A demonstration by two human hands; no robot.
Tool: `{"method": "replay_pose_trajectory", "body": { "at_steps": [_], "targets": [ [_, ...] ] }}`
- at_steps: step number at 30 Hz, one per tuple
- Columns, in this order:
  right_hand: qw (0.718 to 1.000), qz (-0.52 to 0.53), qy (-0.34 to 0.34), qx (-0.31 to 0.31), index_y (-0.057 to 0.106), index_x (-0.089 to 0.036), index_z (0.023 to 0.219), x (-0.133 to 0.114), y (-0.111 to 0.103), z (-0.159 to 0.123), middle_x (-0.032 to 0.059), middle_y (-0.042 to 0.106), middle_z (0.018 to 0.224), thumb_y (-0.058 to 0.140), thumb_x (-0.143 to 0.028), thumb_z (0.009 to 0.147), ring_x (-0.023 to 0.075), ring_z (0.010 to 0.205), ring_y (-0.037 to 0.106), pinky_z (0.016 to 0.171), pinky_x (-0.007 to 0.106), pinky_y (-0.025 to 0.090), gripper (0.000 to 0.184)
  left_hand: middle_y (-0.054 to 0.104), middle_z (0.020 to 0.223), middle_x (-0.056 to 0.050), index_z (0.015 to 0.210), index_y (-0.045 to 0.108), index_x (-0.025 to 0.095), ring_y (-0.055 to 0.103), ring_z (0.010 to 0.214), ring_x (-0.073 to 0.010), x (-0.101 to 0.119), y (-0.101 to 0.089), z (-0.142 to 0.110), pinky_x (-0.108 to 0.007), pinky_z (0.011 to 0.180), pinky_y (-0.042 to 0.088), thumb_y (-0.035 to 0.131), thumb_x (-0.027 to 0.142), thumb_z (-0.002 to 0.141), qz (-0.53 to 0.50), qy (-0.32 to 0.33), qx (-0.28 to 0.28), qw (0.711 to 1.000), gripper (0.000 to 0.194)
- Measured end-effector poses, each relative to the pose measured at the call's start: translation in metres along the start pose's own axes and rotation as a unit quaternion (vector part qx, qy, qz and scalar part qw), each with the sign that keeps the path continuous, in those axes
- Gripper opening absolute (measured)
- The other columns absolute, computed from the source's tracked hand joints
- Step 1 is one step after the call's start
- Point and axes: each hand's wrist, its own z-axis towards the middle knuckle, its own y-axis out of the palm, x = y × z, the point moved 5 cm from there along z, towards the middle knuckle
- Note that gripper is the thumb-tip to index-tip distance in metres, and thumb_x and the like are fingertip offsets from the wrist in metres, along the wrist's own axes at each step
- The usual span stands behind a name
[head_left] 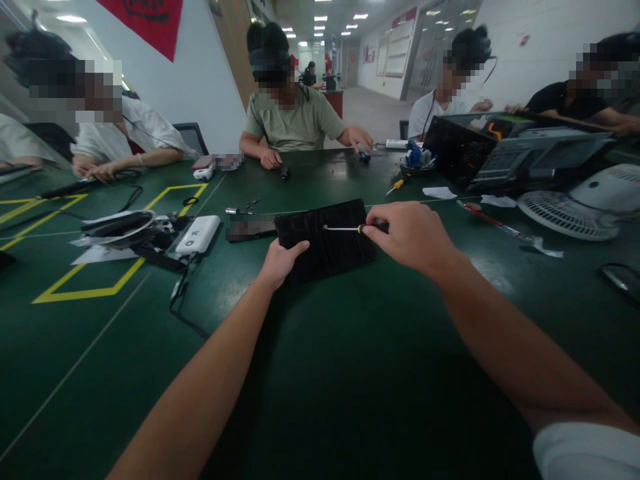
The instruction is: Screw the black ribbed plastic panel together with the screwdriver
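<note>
My left hand [281,262] grips the left edge of a flat black rectangular panel [345,250], thumb on top and the other fingers out of sight beneath. Faint ridges run over the panel's dark surface; its exact kind does not show. In my right hand [407,233] is a screwdriver [344,229], its dark handle with a yellow band pinched between thumb and fingers. The thin metal shaft points left across the panel. Its tip meets a small light spot near the panel's middle; whether that is a screw I cannot tell.
Left of the panel lie a dark flat object [250,229] and small metal parts [233,211]. A white power bank [198,235] with a cable sits farther left. Rightward are a yellow screwdriver [397,185], a white fan [575,207] and a computer case [540,157]. Several people work around the green table [350,373].
</note>
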Motion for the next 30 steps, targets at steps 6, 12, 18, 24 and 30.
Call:
{"method": "replay_pose_trajectory", "body": {
  "at_steps": [6, 12, 18, 24, 30],
  "targets": [
    [1.0, 0.002, 0.008, 0.029, 0.083, -0.025, 0.105, 0.005, -0.004, 0.0, 0.0079, 0.083, 0.097, 0.066, -0.037, 0.105, 0.0266, 0.084, 0.069, 0.068, 0.038, 0.031, 0.022, 0.086, 0.111, -0.012, 0.104, 0.081, 0.018, 0.082, 0.116, -0.0379, -0.001, 0.0, 0.001, -0.059, 0.115, 0.061, 0.101, 0.028, 0.065, -0.002, 0.006, 0.0, 1.0, 0.044],
    [1.0, -0.001, 0.005, 0.021, 0.084, -0.025, 0.106, 0.003, -0.001, 0.001, 0.0088, 0.082, 0.094, 0.064, -0.036, 0.106, 0.027, 0.083, 0.069, 0.068, 0.038, 0.032, 0.024, 0.086, 0.112, -0.013, 0.104, 0.081, 0.018, 0.082, 0.115, -0.0387, 0.0, 0.0, 0.0, -0.061, 0.113, 0.061, 0.1, 0.026, 0.067, -0.002, -0.001, 0.002, 1.0, 0.043],
    [1.0, 0.01, 0.003, -0.008, 0.085, -0.025, 0.11, 0.0, 0.003, 0.001, 0.0094, 0.083, 0.097, 0.06, -0.033, 0.107, 0.0279, 0.085, 0.071, 0.067, 0.038, 0.033, 0.026, 0.087, 0.114, -0.013, 0.105, 0.082, 0.019, 0.082, 0.115, -0.0381, -0.003, -0.001, 0.002, -0.062, 0.115, 0.061, 0.101, 0.029, 0.066, 0.0, 0.005, -0.005, 1.0, 0.045],
    [0.999, -0.011, 0.02, -0.028, 0.085, -0.026, 0.116, 0.0, 0.006, 0.001, 0.0109, 0.083, 0.102, 0.056, -0.035, 0.109, 0.0283, 0.087, 0.071, 0.069, 0.038, 0.036, 0.031, 0.087, 0.114, -0.013, 0.106, 0.082, 0.019, 0.082, 0.118, -0.0386, -0.003, -0.001, 0.002, -0.06, 0.115, 0.061, 0.103, 0.029, 0.064, -0.007, 0.005, -0.004, 1.0, 0.048],
    [0.997, -0.02, 0.037, -0.066, 0.084, -0.027, 0.121, 0.002, 0.009, 0.001, 0.0121, 0.083, 0.104, 0.053, -0.036, 0.11, 0.0315, 0.091, 0.073, 0.069, 0.039, 0.037, 0.034, 0.086, 0.116, -0.013, 0.108, 0.081, 0.019, 0.082, 0.117, -0.0384, -0.003, -0.001, 0.002, -0.061, 0.115, 0.061, 0.103, 0.027, 0.066, -0.01, 0.0, -0.007, 1.0, 0.047]
  ]
}}
